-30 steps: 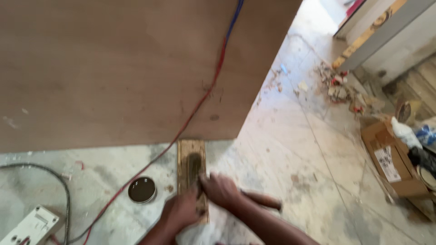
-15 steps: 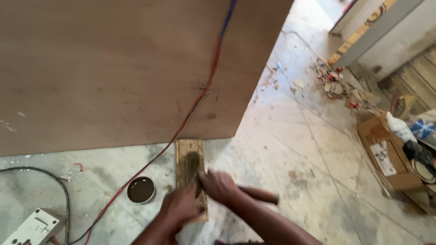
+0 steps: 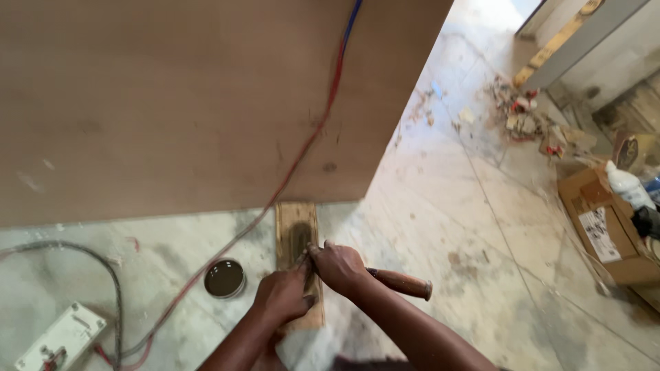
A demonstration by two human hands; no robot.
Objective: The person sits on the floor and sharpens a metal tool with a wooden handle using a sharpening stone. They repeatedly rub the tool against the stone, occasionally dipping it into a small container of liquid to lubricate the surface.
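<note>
A chisel with a brown wooden handle [image 3: 402,283] lies low across a wooden block [image 3: 295,220] on the floor. The block has a dark, worn sharpening patch in its middle. My right hand [image 3: 338,266] grips the chisel near the front of the handle. My left hand [image 3: 282,295] is closed beside it, fingers pressing down on the blade end against the block. The blade itself is hidden under both hands.
A large plywood board [image 3: 172,103] stands just behind the block, with a red and blue cable [image 3: 323,103] running down it to a white power box [image 3: 62,338]. A round tin [image 3: 225,278] sits left of the block. A cardboard box [image 3: 605,227] and debris [image 3: 522,120] lie at the right.
Both hands have slid the chisel a little forward along the block, toward the board. The view has shifted slightly.
</note>
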